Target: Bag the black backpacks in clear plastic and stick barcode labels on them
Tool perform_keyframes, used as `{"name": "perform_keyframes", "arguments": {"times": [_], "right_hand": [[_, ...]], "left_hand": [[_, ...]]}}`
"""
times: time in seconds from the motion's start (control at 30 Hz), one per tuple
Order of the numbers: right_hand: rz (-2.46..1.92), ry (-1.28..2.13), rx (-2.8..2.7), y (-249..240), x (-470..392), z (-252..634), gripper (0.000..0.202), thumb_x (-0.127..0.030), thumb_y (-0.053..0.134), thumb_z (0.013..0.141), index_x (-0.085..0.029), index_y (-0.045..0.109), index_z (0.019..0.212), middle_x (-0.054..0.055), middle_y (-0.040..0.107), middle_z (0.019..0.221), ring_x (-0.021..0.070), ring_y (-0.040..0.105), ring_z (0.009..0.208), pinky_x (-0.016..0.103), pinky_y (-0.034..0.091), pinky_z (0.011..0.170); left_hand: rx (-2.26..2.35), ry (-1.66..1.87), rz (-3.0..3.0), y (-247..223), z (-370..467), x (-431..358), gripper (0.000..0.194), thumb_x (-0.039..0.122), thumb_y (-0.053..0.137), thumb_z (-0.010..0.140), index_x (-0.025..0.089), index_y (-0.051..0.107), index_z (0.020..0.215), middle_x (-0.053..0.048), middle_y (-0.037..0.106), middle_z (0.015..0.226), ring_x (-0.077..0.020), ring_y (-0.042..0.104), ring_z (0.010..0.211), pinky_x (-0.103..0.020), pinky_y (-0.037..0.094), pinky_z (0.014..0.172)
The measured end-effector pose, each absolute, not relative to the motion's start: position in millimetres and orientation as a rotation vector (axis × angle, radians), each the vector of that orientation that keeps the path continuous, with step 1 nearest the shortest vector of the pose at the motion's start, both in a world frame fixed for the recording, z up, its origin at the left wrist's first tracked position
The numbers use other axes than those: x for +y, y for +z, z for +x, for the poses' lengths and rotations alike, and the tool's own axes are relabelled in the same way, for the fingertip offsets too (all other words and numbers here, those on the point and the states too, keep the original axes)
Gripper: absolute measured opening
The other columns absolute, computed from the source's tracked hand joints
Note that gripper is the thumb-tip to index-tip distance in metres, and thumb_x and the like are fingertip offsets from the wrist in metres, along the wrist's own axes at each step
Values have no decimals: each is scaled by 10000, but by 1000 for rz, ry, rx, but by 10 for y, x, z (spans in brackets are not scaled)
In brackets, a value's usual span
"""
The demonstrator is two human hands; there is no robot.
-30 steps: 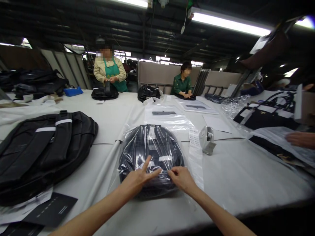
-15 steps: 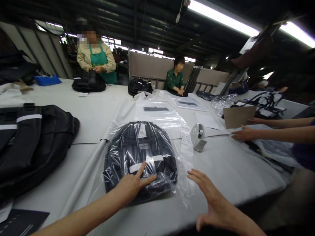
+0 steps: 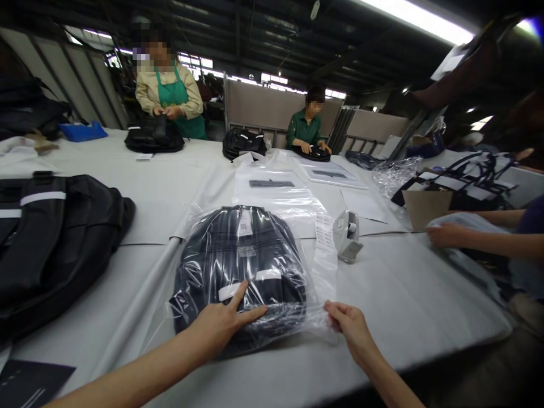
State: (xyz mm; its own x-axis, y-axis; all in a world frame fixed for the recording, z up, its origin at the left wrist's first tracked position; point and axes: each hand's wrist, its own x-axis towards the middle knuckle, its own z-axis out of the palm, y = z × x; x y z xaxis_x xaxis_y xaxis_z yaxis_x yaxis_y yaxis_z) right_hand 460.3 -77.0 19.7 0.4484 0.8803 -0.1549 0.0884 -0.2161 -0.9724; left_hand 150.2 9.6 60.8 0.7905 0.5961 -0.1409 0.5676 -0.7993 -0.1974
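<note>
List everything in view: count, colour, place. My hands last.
table: one, white, middle
wrapped backpack: one, black, front centre
plastic bag: one, clear, around the backpack
unwrapped bag: one, black, left edge
card: one, black, front left
tape dispenser: one, grey, centre right
label sheet: one, white, beside dispenser
flat packets: at least two, whitish, behind backpack
bundle: one, blue, far left
other bags: several, black, far side, right
cardboard: one, brown, right
workers: two, cream and green, far side
neighbour's sleeve: one, purple, right edge
lamps: several, white, overhead
left hand: one, bare, on plastic
right hand: one, bare, pinching plastic
</note>
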Motion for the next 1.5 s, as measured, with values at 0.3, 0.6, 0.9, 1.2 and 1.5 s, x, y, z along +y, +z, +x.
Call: {"name": "perform_keyframes", "arguments": {"times": [0.3, 0.6, 0.9, 1.2, 1.5], "right_hand": [[-1199, 487, -952, 958, -708, 3993, 261, -327, 567, 806, -215, 523, 1038, 10, 581, 815, 123, 556, 674, 262, 465, 616], [-1093, 928, -1823, 463, -129, 3145, 623, -190, 621, 720, -218, 367, 1287, 56, 544, 1055, 186, 523, 942, 366, 430, 869], [-1111, 831, -2040, 520, -146, 3160, 100, -288, 590, 826, -223, 665, 813, -2, 536, 741, 142, 508, 729, 296, 382, 699], [-1202, 846, -2050, 514, -187, 3172, 151, -276, 507, 867, -202, 595, 769, 8, 614, 762, 160, 541, 767, 300, 392, 719], [-1221, 870, -2031, 476, -176, 3182, 180, -308, 499, 864, -200, 591, 752, -2, 606, 736, 152, 546, 723, 278, 397, 690]], "left_hand": [[-965, 250, -2884, 558, 1477, 94, 985, -16, 546, 707, 521, 61, 1375, -205, 90, 1490, -248, 675, 647, -383, 548, 563], [-1106, -412, -3240, 578, 1148, 185, 775, -28, 470, 709, 274, 196, 1368, -161, 159, 1490, -274, 593, 1038, -317, 536, 713], [-638, -962, -3496, 596, 964, 102, 498, 24, 393, 861, 267, 218, 1259, -133, 283, 1437, -238, 439, 1230, -305, 495, 846], [-1340, -1093, -3446, 1011, 228, -169, 629, 492, 550, 841, 230, 298, 1354, -117, 482, 1269, -225, 506, 1115, -362, 411, 960], [-1018, -752, -2722, 126, -251, -787, 743, 262, 783, 679, 320, 383, 1303, -148, 347, 1416, -316, 373, 1247, -612, 185, 1050]]}}
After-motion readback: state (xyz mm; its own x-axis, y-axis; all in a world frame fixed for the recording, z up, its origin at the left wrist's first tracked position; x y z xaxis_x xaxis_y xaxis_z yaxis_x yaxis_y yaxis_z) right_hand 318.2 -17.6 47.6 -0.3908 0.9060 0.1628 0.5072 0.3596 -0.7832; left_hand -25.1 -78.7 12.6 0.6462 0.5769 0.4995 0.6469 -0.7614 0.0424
